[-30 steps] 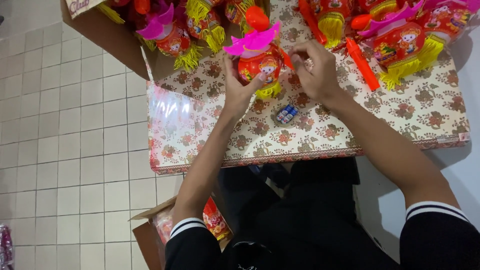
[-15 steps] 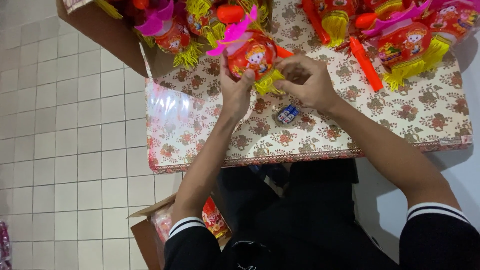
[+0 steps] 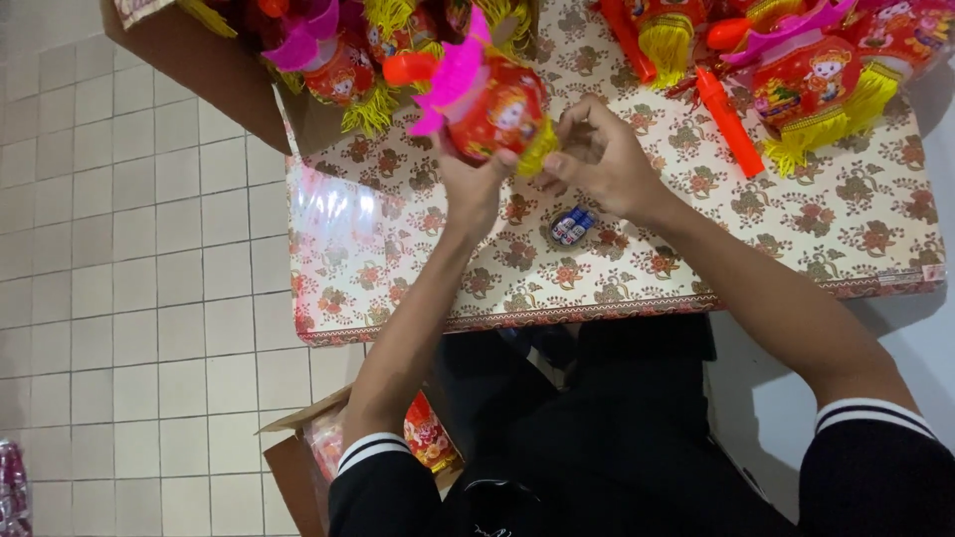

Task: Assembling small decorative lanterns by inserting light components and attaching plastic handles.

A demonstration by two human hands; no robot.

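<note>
Both hands (image 3: 473,189) (image 3: 607,164) grip the lantern (image 3: 492,104) — lifted higher, seemingly — than before.

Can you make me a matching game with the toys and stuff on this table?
Things:
1. red lantern toy
2. small blue batteries
3. orange stick
4. cardboard box

Places:
A. on the floor by the person's knee
B. flat on the tablecloth, under the hands
C. held up in the left hand and right hand
D. lying right of the hands

Pairs: 1-C, 2-B, 3-D, 4-A
</note>
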